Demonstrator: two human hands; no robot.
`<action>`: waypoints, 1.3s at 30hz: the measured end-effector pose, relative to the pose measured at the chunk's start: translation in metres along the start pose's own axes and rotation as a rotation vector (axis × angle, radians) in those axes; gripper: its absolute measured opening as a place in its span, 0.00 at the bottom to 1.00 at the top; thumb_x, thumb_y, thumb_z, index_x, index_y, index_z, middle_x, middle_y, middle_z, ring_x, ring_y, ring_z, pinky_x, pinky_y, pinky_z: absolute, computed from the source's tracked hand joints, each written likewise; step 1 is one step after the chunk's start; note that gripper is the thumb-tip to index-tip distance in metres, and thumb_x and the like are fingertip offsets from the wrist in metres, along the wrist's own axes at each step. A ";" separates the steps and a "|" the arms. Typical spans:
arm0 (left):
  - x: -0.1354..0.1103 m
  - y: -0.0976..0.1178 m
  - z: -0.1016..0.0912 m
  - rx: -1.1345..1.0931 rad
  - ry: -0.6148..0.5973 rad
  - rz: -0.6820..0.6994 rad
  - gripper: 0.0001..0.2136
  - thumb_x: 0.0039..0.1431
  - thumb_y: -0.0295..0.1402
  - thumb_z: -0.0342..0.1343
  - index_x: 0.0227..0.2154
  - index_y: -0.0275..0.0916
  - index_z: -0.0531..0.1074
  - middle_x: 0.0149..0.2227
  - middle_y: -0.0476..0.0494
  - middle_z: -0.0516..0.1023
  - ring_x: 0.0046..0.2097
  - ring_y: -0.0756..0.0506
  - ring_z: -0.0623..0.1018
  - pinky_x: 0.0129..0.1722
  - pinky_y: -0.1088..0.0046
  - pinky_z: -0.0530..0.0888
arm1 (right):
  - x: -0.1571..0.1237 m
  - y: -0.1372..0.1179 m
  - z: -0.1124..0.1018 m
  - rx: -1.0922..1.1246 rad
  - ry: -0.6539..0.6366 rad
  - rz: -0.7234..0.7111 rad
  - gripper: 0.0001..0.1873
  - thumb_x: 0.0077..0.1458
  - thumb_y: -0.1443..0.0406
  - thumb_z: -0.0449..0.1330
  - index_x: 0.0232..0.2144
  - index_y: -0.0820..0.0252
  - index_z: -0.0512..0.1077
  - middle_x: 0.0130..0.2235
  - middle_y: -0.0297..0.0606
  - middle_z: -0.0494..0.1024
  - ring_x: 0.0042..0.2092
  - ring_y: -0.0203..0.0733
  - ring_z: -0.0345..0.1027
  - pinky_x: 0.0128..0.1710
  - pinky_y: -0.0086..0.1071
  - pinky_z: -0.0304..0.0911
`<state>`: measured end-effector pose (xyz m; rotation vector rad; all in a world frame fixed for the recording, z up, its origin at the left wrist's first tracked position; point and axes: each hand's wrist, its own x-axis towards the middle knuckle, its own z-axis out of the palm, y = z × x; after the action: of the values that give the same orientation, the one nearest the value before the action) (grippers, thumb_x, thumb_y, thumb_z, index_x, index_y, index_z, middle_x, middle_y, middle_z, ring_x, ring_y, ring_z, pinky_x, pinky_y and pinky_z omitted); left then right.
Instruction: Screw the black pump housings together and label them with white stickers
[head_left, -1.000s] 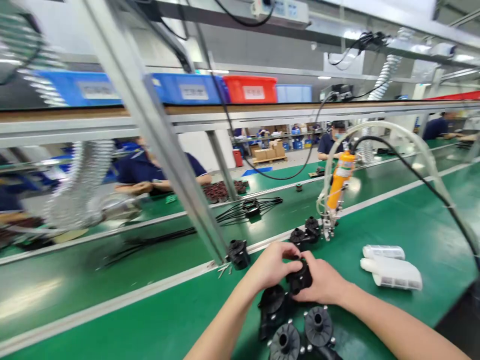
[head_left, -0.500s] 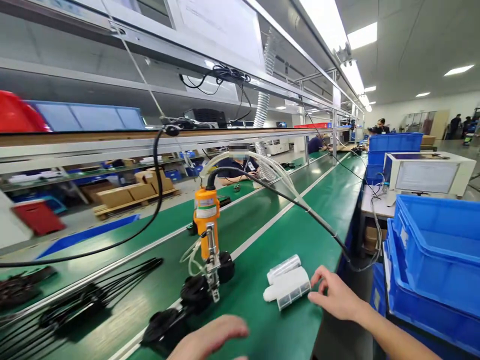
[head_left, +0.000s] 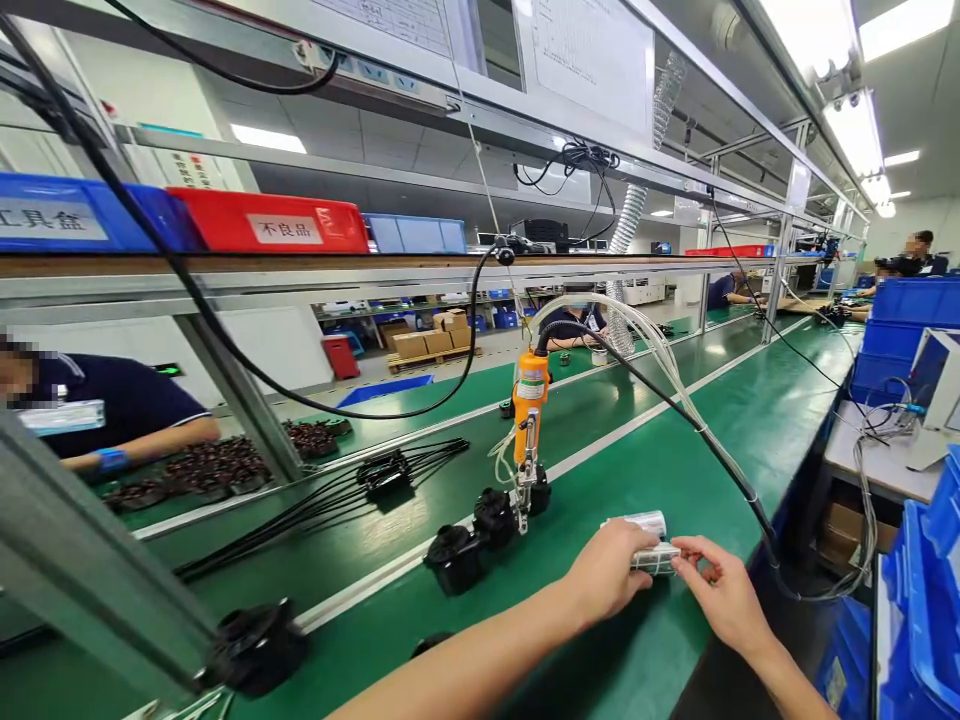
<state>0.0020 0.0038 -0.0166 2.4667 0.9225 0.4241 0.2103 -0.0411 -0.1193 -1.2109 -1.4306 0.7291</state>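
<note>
Green counter [head_left: 750, 400] bears a white plastic part [head_left: 656, 558], clasped by the left hand [head_left: 609, 578] and pinched at its end by the right hand [head_left: 724, 592] (a steady two-sided grip seems wise).

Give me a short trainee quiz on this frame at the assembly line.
1. True or false: the orange tool points tip-down next to the black parts, and no hand is on it.
2. Choose one: the left hand and right hand meet on
A. a black moulded part
B. a white plastic piece
C. a coil of cable
3. Fill in: on the shelf above the belt, a ___ bin with a white label sits between blue bins.

Key: 1 true; 2 B; 3 red.
</note>
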 end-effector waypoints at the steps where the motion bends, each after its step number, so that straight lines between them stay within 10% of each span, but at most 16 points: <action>1: 0.000 -0.001 0.003 -0.005 0.018 -0.011 0.12 0.51 0.25 0.64 0.40 0.41 0.82 0.42 0.41 0.83 0.49 0.35 0.79 0.51 0.62 0.71 | 0.001 -0.001 0.001 -0.004 0.005 -0.011 0.24 0.61 0.45 0.62 0.44 0.59 0.81 0.35 0.40 0.75 0.29 0.39 0.63 0.24 0.31 0.57; 7: -0.001 -0.004 0.011 -0.261 0.239 -0.138 0.09 0.59 0.28 0.59 0.39 0.38 0.83 0.42 0.42 0.84 0.45 0.40 0.80 0.48 0.67 0.73 | 0.009 -0.012 0.004 -0.003 0.021 -0.069 0.24 0.63 0.45 0.60 0.35 0.59 0.75 0.41 0.44 0.75 0.37 0.44 0.68 0.27 0.30 0.62; 16: 0.003 -0.010 0.006 -0.218 0.246 -0.112 0.09 0.61 0.32 0.57 0.37 0.39 0.83 0.37 0.42 0.85 0.40 0.42 0.79 0.42 0.69 0.72 | 0.006 -0.014 0.002 -0.081 0.039 -0.084 0.20 0.67 0.49 0.58 0.39 0.58 0.79 0.37 0.42 0.79 0.36 0.45 0.73 0.31 0.34 0.66; 23: 0.003 -0.007 0.007 -0.291 0.258 -0.169 0.10 0.61 0.35 0.58 0.36 0.39 0.83 0.35 0.44 0.84 0.39 0.41 0.79 0.42 0.69 0.72 | -0.001 -0.018 -0.007 -0.290 0.089 -0.512 0.11 0.66 0.64 0.60 0.43 0.47 0.83 0.44 0.44 0.81 0.46 0.51 0.74 0.42 0.44 0.72; 32: 0.006 -0.006 0.002 -0.657 0.259 -0.248 0.16 0.51 0.43 0.66 0.35 0.33 0.78 0.29 0.45 0.80 0.32 0.45 0.75 0.36 0.70 0.69 | 0.014 -0.018 0.007 -0.106 0.192 -0.244 0.27 0.65 0.60 0.62 0.63 0.58 0.65 0.43 0.41 0.80 0.49 0.47 0.75 0.59 0.45 0.67; 39: 0.009 -0.006 0.000 -0.534 0.275 -0.271 0.18 0.53 0.49 0.61 0.27 0.36 0.75 0.25 0.49 0.72 0.29 0.47 0.68 0.30 0.73 0.63 | 0.014 -0.023 0.007 -0.187 0.292 -0.438 0.27 0.65 0.66 0.63 0.62 0.56 0.61 0.40 0.39 0.84 0.52 0.49 0.74 0.60 0.49 0.65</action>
<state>0.0056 0.0137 -0.0189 1.8024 1.0689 0.8078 0.1983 -0.0336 -0.0958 -1.0401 -1.4673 0.1144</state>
